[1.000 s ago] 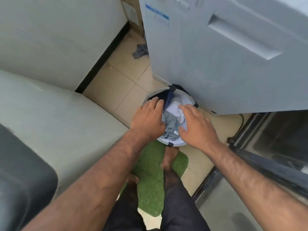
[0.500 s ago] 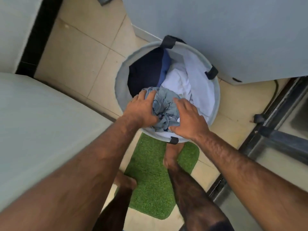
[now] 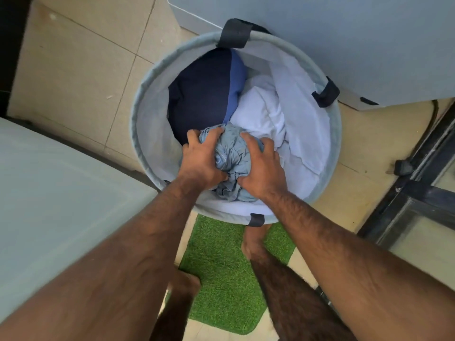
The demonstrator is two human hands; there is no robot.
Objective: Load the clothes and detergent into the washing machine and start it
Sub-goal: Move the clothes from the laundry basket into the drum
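A round grey laundry basket (image 3: 138, 112) with dark handle loops stands on the tiled floor against the grey washing machine (image 3: 344, 33). Inside lie a navy garment (image 3: 199, 94), a white cloth (image 3: 261, 112) and a crumpled light-blue garment (image 3: 234, 158). My left hand (image 3: 200, 159) grips the left side of the light-blue garment with curled fingers. On its right side, my right hand (image 3: 261, 166) also grips it. Both hands are inside the basket near its front rim.
A pale grey surface (image 3: 61, 193) fills the left. A green grass-like mat (image 3: 221, 271) lies under my bare feet in front of the basket. A dark door frame (image 3: 418, 178) and a cable run along the right. Beige floor tiles (image 3: 81, 70) lie at the upper left.
The view has come lower and closer to the basket. Both hands have closed tighter round the light-blue garment, bunching it between them.
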